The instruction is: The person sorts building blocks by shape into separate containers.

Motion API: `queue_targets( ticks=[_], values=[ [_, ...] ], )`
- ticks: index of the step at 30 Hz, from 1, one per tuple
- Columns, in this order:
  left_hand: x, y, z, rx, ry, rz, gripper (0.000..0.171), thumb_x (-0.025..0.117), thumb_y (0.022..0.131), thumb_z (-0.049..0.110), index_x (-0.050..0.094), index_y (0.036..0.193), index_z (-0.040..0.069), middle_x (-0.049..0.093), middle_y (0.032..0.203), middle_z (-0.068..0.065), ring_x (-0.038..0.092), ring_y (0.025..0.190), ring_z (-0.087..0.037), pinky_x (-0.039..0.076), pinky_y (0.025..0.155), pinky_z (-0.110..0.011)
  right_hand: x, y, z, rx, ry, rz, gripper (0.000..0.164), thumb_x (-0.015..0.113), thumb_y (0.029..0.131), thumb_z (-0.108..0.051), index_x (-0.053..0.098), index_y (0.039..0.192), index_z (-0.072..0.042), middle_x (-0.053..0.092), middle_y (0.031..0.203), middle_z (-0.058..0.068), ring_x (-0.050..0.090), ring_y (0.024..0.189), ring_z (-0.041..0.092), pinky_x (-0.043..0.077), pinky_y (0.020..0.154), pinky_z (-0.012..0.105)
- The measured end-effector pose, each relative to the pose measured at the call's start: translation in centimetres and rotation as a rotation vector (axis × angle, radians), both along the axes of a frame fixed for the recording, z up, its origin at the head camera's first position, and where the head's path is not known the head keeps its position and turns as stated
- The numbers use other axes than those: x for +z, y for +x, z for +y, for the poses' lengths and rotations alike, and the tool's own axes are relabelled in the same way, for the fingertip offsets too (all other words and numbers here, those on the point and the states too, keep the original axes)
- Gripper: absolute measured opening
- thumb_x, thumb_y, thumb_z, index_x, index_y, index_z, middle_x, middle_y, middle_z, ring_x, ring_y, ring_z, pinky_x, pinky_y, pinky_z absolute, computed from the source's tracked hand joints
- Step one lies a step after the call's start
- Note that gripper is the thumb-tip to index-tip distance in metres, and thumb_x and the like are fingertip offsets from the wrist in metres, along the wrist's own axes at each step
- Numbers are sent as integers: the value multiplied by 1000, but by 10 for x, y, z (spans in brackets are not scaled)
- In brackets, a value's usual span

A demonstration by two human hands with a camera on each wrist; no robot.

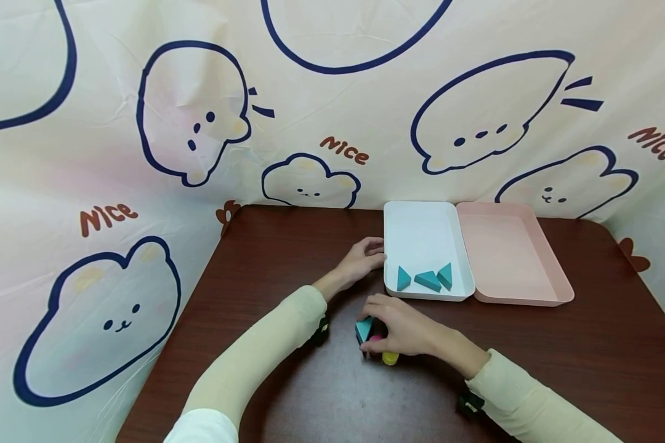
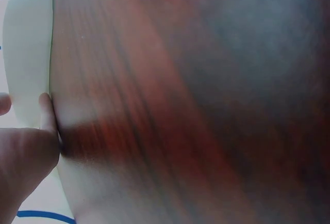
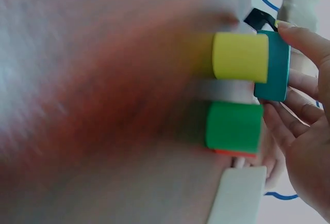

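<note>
My right hand pinches a teal wedge-shaped block between thumb and fingers. In the right wrist view the block lies across the top of an upright yellow block. Beside that stands a green block, a red edge showing along its side. From the head, a bit of pink shows under the hand. My left hand rests at the left wall of a white tray, its fingertips right at the rim. Three teal triangular blocks lie along the tray's near side.
Against the white tray's right side stands a pink tray. Both are on a dark brown wooden table. A patterned cloth hangs behind it, and black wrist cameras sit under both sleeves.
</note>
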State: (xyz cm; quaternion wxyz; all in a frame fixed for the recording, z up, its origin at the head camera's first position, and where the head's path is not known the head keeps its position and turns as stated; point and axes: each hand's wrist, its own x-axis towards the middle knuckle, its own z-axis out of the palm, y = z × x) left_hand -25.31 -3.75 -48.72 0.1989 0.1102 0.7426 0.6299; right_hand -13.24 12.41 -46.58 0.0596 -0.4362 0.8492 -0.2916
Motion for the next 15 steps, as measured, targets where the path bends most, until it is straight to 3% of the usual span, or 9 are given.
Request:
queue_targets(
  ticks=[15],
  values=[
    [-2, -1, -2, -24, 25, -8, 53, 59, 108, 14, 43, 157, 5, 53, 155, -16, 52, 143, -29, 50, 111, -41, 25, -19, 20, -115, -25, 3, 38, 86, 91, -41, 73, 117, -17, 66, 115, -8, 61, 105, 10, 56, 94, 36]
  ],
)
